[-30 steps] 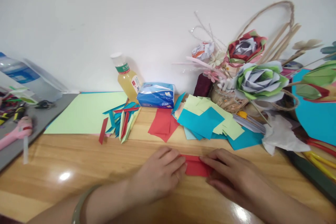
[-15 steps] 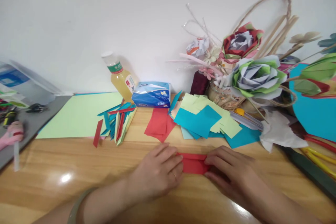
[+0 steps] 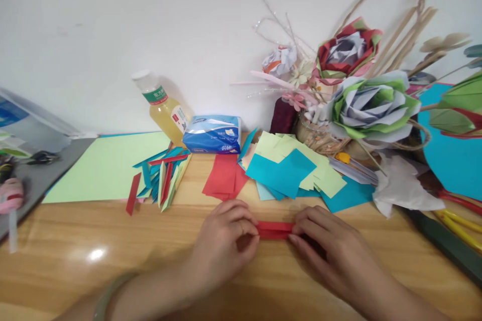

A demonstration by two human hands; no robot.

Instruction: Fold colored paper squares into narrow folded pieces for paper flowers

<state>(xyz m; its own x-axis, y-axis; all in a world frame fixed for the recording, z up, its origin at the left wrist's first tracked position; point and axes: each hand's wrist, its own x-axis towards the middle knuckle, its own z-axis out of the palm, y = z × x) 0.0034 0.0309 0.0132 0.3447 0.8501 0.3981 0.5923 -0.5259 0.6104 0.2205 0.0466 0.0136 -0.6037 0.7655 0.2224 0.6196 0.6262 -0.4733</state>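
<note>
Between my hands, just above or on the wooden table, is a red sheet of paper (image 3: 275, 230) with its long edges folded inward into a narrow strip. My left hand (image 3: 228, 241) pinches its left end between thumb and fingers. At the right end, my right hand (image 3: 324, 241) grips the paper in the same way. Beyond my hands lie loose red paper pieces (image 3: 222, 178) and a heap of blue and light green paper pieces (image 3: 286, 170). Farther left is a pile of folded paper strips (image 3: 163, 178) in blue, red and green.
A tissue pack (image 3: 213, 135) and a bottle of yellow drink (image 3: 163, 115) stand by the wall. Paper flowers (image 3: 371, 105) in a basket rise at the right, near a dark green tool (image 3: 444, 246). Light green sheets (image 3: 101, 170) lie left, beside a pink glue gun (image 3: 11, 195).
The red paper looks narrower, its near edge now turned up. My left thumb has come up to pinch the near side. The view has shifted slightly.
</note>
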